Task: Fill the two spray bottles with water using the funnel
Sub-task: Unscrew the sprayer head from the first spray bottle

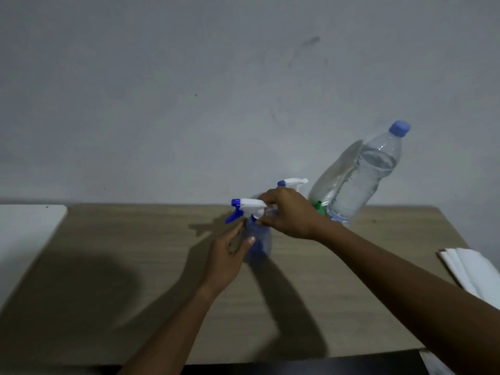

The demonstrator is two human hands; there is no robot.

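Note:
A clear blue spray bottle (259, 244) stands near the middle of the wooden table (135, 266). My left hand (230, 255) wraps its body. My right hand (289, 212) pinches the bottle's white and blue spray head (249, 207) at the collar, nozzle pointing left. A second spray head (292, 182) shows just behind my right hand; its bottle is hidden. A large clear water bottle (362, 177) with a blue cap stands at the back right, mostly full. A green piece (320, 208), probably the funnel, peeks out at its base.
A stack of white paper towels (476, 269) lies at the table's right edge. A white surface (24, 228) adjoins the table on the left. A grey wall rises directly behind the table. The table's dark front edge runs along the bottom.

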